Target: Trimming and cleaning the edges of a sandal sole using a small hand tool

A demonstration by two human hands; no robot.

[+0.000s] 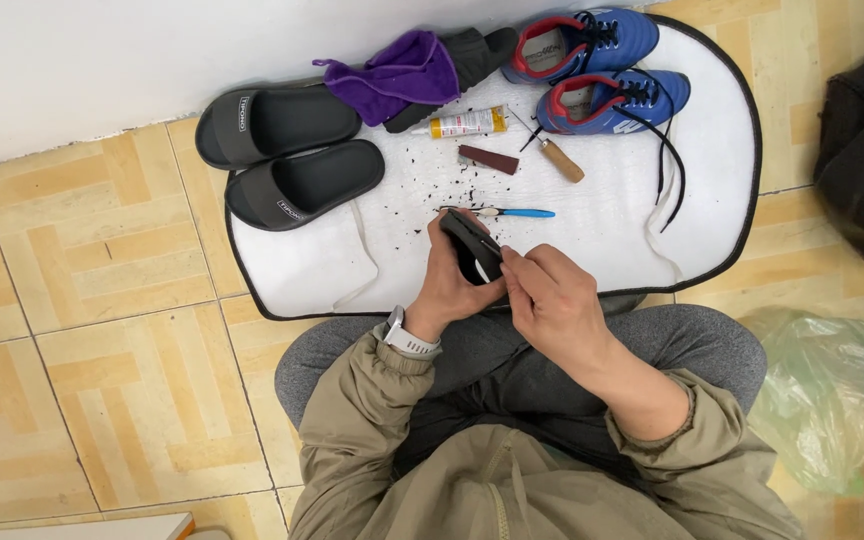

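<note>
- Khaki jacket sleeves (372, 420) and grey-trousered knees lie nearest the camera.
- Left hand (449, 285): grip clenched around a black shoe piece (472, 248), fingers wrapped behind it, a watch (404, 338) at the wrist.
- Right hand (552, 300): fingertips pinched together against the right edge of the black shoe piece; whether they hold anything small cannot be told.
- Black shoe piece: upright between both grips, above the lap, at the near edge of the white mat (712, 180).
- Beyond the grips: blue-handled tool (517, 212) just past the fingertips; brown block (488, 159), wooden-handled awl (555, 155) and glue tube (467, 123) farther on.
- Far left: black slides (292, 150); far right: blue shoes (597, 70).
</note>
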